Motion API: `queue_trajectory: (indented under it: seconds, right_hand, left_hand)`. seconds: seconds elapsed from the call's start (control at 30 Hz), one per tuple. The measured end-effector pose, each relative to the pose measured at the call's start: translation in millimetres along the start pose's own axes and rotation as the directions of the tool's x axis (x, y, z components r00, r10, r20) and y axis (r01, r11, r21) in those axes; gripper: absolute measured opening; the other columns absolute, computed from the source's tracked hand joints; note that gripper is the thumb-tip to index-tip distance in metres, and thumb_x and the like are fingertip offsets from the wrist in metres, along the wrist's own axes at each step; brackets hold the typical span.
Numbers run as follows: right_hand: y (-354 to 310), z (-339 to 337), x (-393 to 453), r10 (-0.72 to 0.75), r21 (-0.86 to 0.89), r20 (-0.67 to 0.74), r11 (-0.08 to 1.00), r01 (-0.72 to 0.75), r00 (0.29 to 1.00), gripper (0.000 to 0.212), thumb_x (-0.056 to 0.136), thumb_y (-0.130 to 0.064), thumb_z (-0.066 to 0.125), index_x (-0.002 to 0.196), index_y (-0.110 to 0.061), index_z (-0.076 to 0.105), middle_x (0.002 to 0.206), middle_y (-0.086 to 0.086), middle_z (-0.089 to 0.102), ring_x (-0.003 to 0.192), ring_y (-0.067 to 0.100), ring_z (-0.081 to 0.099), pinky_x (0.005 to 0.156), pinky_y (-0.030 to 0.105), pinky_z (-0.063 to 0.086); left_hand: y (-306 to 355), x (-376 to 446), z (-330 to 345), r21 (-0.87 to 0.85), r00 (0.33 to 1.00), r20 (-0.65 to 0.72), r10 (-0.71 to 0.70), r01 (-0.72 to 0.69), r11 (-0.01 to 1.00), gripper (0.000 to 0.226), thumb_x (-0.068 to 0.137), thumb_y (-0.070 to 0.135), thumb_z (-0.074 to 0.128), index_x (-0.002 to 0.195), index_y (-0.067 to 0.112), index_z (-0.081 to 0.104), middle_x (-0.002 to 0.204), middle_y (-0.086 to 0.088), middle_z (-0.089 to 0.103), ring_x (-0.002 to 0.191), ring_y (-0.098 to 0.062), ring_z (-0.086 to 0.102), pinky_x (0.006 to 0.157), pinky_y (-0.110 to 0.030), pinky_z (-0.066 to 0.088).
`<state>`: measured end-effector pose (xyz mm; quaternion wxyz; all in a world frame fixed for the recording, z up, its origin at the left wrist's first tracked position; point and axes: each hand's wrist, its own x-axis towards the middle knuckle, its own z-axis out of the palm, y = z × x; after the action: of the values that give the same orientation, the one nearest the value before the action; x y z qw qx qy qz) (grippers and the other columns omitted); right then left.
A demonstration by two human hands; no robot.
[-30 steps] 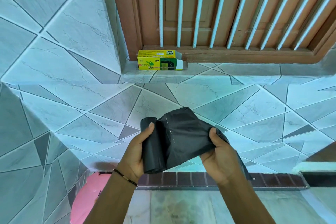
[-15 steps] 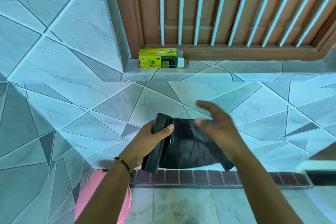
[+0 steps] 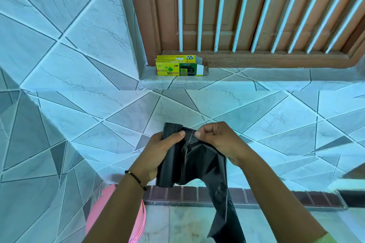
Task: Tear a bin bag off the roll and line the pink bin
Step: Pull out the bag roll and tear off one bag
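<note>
Roll: the tight black plastic roll of bin bags (image 3: 169, 156) stands nearly upright in front of the chest, long axis running top to bottom, tipped a little to the right at the top.
Left hand: the left hand (image 3: 158, 156) is wrapped round the roll from its left side, thumb pressed across the front near the top edge, and it wears a black beaded bracelet (image 3: 136, 179) at the wrist.
Right hand: the right hand (image 3: 217, 140) is curled shut, thumb and forefinger pinching the upper corner of the loose black bin bag (image 3: 207, 165) just right of the roll.
Tear line: and here's the key spot, a pale perforation line (image 3: 187, 146) running down the plastic, parallel to the roll's axis, right between the two thumbs, which sit just beside each other at its top end.
Coming move: judging by that, the pull wants to go sideways, hands parting left and right, starting from the top.
Bag tail: the free sheet hangs down and right, past the right forearm.
Bin: the round pink plastic bin (image 3: 118, 217) sits low and left, under the left forearm, mostly hidden; the left hand is the nearer one.
Box: one yellow-and-green cardboard bin-bag box (image 3: 178, 65) lies on the tiled ledge (image 3: 256, 81), well apart, end flap open.
Count: one roll, one bag unrolled, one bin, one box, two hands.
Progress: bag not yet off, bin unlined as far as I can see.
</note>
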<state>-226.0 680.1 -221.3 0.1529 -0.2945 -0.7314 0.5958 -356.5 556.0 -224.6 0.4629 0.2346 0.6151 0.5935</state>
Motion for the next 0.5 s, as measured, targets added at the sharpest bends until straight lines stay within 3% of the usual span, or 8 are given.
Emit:
queue_trajectory:
  seconds: [0.17,0.33,0.43,0.5]
  right_hand:
    - [1.1,10.1,-4.2,-0.036,0.212,-0.121,0.975,0.061,0.992,0.014,0.085,-0.01,0.065,0.072,-0.006,0.069,0.072,0.01,0.065,0.069,0.018,0.056,0.07,0.026,0.047]
    - [2.5,1.4,-8.8,-0.043,0.308,-0.332,0.939,0.151,0.942,0.021,0.086,-0.011,0.063,0.067,-0.016,0.069,0.064,-0.004,0.066,0.067,0.015,0.057,0.071,0.029,0.046]
    - [2.0,-3.2,-12.3,-0.061,0.212,-0.272,0.97,0.122,0.96,0.024,0.09,-0.018,0.059,0.067,-0.016,0.065,0.059,-0.007,0.06,0.059,0.009,0.051,0.061,0.023,0.041]
    - [0.2,-4.6,-10.5,-0.061,0.156,-0.236,0.983,0.099,0.97,0.024,0.089,-0.021,0.061,0.069,-0.009,0.064,0.062,0.001,0.057,0.06,0.012,0.048,0.06,0.025,0.038]
  left_hand:
    - [-1.1,-2.2,8.1,-0.144,0.999,-0.034,0.033,-0.037,0.989,0.028,0.084,0.023,0.062,0.099,-0.001,0.067,0.089,-0.016,0.072,0.077,-0.027,0.068,0.07,-0.033,0.057]
    - [1.6,5.7,-7.9,-0.402,0.986,-0.164,-0.016,-0.053,0.914,0.012,0.084,0.023,0.061,0.083,0.012,0.064,0.069,-0.001,0.071,0.061,-0.016,0.064,0.06,-0.027,0.055]
    - [8.8,7.2,-17.7,-0.281,0.987,-0.14,0.079,-0.116,0.953,0.012,0.087,0.023,0.06,0.086,0.011,0.062,0.072,-0.002,0.072,0.059,-0.016,0.063,0.061,-0.03,0.055]
    - [11.8,8.7,-13.1,-0.234,0.982,-0.14,0.124,-0.154,0.96,0.012,0.087,0.022,0.06,0.086,0.01,0.062,0.073,-0.003,0.071,0.059,-0.018,0.062,0.063,-0.032,0.054]
